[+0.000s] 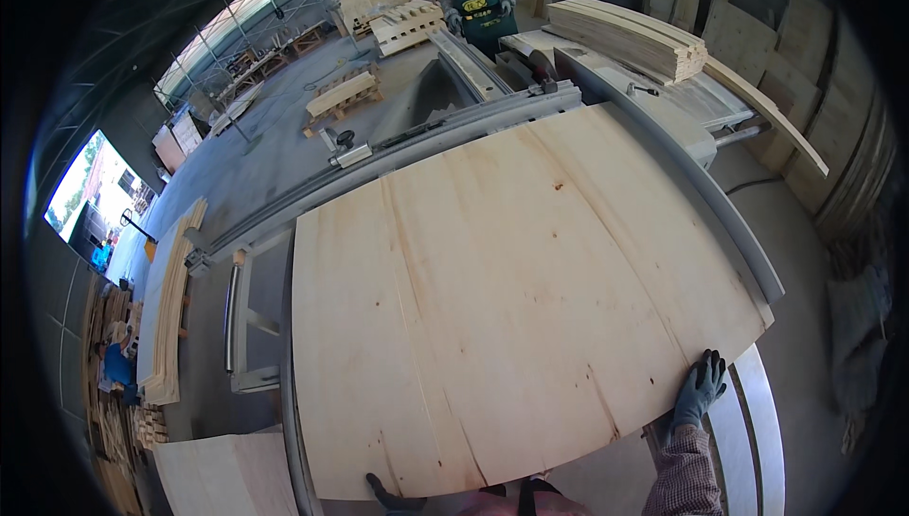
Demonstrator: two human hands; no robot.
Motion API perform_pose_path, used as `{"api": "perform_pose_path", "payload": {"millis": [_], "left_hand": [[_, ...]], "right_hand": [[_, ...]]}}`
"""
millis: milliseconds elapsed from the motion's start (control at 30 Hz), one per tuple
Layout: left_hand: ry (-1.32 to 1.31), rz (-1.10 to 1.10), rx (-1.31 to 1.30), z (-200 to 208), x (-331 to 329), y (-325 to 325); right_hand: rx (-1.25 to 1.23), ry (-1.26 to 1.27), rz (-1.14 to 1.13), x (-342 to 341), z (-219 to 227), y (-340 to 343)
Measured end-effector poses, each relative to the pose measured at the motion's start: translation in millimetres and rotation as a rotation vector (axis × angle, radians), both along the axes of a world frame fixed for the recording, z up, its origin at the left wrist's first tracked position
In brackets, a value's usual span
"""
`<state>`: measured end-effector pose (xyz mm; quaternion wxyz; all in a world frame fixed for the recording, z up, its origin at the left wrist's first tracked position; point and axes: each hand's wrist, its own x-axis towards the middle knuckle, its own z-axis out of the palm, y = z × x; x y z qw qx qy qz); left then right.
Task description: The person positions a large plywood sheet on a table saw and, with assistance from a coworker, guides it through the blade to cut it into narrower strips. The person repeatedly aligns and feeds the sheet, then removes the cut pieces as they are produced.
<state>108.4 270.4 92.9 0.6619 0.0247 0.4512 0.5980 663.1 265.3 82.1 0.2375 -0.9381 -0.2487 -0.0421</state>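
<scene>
A large pale plywood sheet [511, 308], with brown grain streaks and small knots, lies flat across a panel saw's table. My left hand [396, 497], in a dark glove, is at the sheet's near left edge. Its thumb lies over the top face and the other fingers are hidden below, so it appears to grip the edge. At the near right corner, my right hand [699, 389] wears a grey-blue glove with dark fingertips. Its fingers are stretched out, slightly apart, against the sheet's edge. Along the sheet's right side runs a long grey metal fence [701, 189].
A metal rail [379, 161] crosses beyond the sheet. Stacked wooden strips [630, 38] sit on the machine's far right. Behind the saw stands a person in a green apron [478, 5]. Leaning boards [805, 90] line the right wall; a panel stack [170, 317] stands left.
</scene>
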Motion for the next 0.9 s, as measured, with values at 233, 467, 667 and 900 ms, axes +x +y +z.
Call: {"api": "perform_pose_path", "payload": {"millis": [233,467,667,900], "left_hand": [[0.020,0.082,-0.030,-10,4,4],[-0.073,0.128,-0.009,-4,14,14],[-0.110,0.131,-0.016,-3,11,24],[-0.126,0.169,0.005,11,20,29]], "right_hand": [[0.011,0.027,0.105,-68,6,20],[-0.013,-0.024,0.072,-67,-1,31],[-0.039,-0.020,0.043,-70,3,42],[-0.087,0.007,0.022,-70,5,45]]}}
